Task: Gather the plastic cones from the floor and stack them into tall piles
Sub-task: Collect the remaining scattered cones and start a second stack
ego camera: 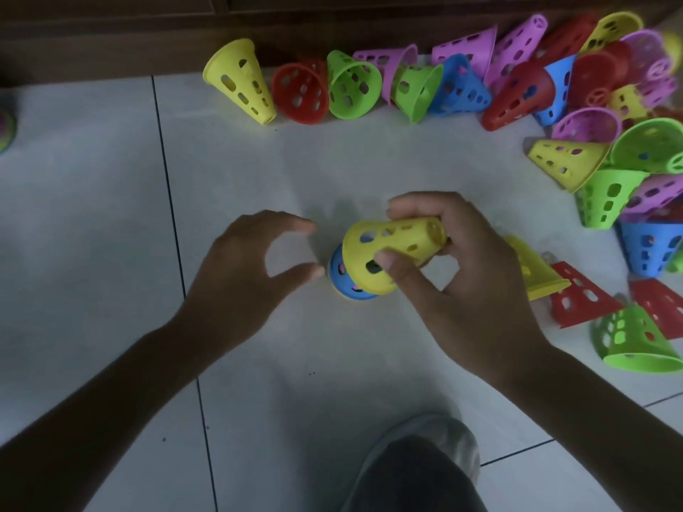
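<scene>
My right hand (458, 286) grips a yellow perforated cone (391, 249), tilted with its wide mouth down-left, right over a pile topped by a blue cone (342, 280) standing on the white floor. Whether the yellow cone touches the pile I cannot tell. My left hand (251, 267) hovers just left of the pile with thumb and fingers spread in a C shape, holding nothing. Several loose cones in yellow (240, 81), red (301, 92), green (353, 85), pink and blue lie along the back wall and at the right.
A dark wooden cabinet base (148, 35) runs along the back. Heaped cones crowd the right side, including a yellow cone (536, 267), red cones (580, 301) and a green cone (632, 341). My knee (417, 471) is at the bottom centre. A second pile shows at the left edge (5, 127).
</scene>
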The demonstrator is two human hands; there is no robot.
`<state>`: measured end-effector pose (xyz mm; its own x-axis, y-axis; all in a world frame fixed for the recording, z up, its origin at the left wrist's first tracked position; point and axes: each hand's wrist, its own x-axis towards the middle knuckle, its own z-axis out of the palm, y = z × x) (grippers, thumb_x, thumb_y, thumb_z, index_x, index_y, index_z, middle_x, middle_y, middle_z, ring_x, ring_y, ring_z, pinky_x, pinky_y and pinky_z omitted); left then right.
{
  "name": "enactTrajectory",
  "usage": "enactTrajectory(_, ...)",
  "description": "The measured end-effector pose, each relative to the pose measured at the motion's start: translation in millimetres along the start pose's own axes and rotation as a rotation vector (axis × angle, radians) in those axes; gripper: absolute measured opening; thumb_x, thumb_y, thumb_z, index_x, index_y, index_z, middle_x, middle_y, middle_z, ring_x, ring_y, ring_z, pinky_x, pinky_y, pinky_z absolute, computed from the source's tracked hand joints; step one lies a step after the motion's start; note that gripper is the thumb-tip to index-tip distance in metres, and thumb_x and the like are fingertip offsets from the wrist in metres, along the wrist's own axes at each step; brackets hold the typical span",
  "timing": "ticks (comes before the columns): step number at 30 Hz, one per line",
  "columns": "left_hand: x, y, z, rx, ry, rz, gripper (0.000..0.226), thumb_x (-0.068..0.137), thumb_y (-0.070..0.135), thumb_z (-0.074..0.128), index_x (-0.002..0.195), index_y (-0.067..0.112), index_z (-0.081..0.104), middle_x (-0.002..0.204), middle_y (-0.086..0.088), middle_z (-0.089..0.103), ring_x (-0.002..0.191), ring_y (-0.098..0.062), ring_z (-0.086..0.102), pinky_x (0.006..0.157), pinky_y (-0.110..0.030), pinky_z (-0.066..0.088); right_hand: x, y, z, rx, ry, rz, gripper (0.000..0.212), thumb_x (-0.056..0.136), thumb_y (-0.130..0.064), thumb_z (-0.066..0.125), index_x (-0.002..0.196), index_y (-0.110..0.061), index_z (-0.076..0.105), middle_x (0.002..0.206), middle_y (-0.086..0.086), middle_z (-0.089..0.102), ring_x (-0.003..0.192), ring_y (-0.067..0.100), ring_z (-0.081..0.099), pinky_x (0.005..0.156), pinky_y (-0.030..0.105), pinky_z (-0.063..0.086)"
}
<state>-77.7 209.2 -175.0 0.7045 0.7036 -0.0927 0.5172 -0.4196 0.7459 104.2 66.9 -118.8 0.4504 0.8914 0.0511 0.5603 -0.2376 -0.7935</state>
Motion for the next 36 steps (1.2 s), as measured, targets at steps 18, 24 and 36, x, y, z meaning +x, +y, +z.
enactTrajectory(18, 79, -18, -33, 0.191, 0.27, 0.045, 0.055, 0.083, 0.037, 0.078, 0.132, 0.021, 0.06, 0.146, -0.009, 0.042, 0.134, -0.029, 0.037, 0.103, -0.032, 0.036, 9, 18, 21, -0.186, -0.146, -0.091, 0.048, 0.089, -0.055, 0.061, 0.124, -0.024, 0.062, 0.116, -0.018, 0.057, 0.107, 0.002, 0.05, 0.089, 0.016, 0.042)
enactTrajectory(24, 122, -22, -37, 0.298, 0.307, 0.057, 0.064, 0.084, 0.037, 0.078, 0.14, 0.027, 0.049, 0.149, -0.017, 0.031, 0.135, -0.039, 0.03, 0.104, -0.045, 0.039, 58, 34, 7, -0.28, -0.044, -0.163, 0.041, 0.098, -0.042, 0.057, 0.128, -0.016, 0.06, 0.123, -0.005, 0.058, 0.113, 0.011, 0.049, 0.095, 0.029, 0.047)
enactTrajectory(36, 166, -22, -34, 0.328, 0.225, 0.08, 0.061, 0.086, 0.042, 0.075, 0.14, 0.027, 0.051, 0.15, -0.013, 0.03, 0.138, -0.038, 0.029, 0.108, -0.046, 0.041, 185, 63, -13, -0.322, -0.228, 0.095, 0.064, 0.098, -0.039, 0.06, 0.155, -0.032, 0.031, 0.147, 0.01, 0.047, 0.128, 0.03, 0.05, 0.098, 0.038, 0.048)
